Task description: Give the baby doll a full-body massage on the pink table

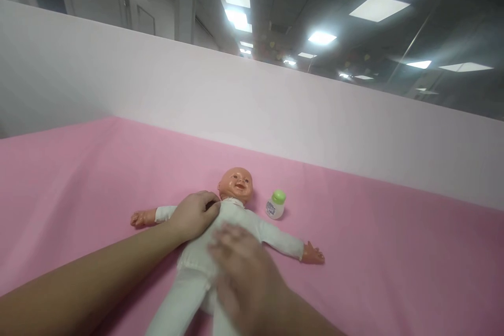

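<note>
A baby doll (226,226) with a smooth plastic head and a white cloth body lies on its back, arms spread wide. My left hand (196,215) grips it at the shoulder on the picture's left, thumb on the chest and fingers curled at the side. Over the doll's belly is my right hand (246,268), blurred by motion, its fingers stretched out and holding nothing. I cannot tell whether the right palm touches the cloth. A small clear bottle (275,206) with a green cap and a printed label stands upright beside the doll's head.
Pink cloth (378,252) covers the surface under the doll. A white low wall (275,110) runs along the back. Beyond it are a doorway (151,10) and a dark glass area (394,42) with bright ceiling lights.
</note>
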A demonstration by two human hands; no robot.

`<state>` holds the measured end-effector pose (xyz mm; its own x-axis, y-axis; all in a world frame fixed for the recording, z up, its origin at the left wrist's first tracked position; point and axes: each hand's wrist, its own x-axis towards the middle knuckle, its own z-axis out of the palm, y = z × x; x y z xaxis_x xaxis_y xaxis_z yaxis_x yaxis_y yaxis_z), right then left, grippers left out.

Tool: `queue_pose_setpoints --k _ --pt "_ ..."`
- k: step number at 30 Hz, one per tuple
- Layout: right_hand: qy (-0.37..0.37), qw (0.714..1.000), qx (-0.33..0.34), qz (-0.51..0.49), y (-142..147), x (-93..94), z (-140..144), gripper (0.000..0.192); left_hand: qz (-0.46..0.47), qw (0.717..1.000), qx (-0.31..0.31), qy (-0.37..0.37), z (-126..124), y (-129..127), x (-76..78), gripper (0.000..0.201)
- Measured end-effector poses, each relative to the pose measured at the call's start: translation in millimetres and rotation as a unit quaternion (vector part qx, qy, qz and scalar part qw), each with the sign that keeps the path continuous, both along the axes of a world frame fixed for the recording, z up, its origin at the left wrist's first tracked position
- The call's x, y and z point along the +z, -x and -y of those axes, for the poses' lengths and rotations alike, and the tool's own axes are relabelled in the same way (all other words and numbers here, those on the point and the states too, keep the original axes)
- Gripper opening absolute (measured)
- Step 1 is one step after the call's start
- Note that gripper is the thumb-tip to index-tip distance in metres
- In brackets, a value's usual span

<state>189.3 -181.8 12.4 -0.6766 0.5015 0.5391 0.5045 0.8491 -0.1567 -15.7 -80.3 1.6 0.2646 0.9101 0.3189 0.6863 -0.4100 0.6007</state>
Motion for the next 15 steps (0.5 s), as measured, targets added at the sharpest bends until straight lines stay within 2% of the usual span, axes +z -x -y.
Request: queue_pose_setpoints --k 2,4,7,10,13,15 --pt "-0.026 0.993 0.106 0.041 15 0.6 18 0.035 -0.005 1.000 -0.004 0.007 -1 0 0.9 0.025" --pt "-0.045 0.988 0.128 0.075 27 -3.7 30 0.025 -0.010 1.000 -0.006 0.006 -1 0 1.3 0.025" --pt "-0.040 0.987 0.118 0.102 30 -15.2 28 0.029 -0.013 1.000 -0.014 0.007 -1 -1 0.3 0.025" --pt "0.019 0.987 0.109 0.120 19 -18.4 14 0.048 -0.019 1.000 -0.014 0.009 -1 -1 -1.8 0.026" --pt "0.124 0.982 0.074 0.122 4 -5.3 2 0.069 -0.025 1.000 -0.008 0.012 -1 -2 -3.3 0.025" --pt "0.187 0.975 0.021 0.117 -4 7.2 -2 0.072 -0.027 0.999 -0.007 0.017 -1 -2 -3.3 0.025"
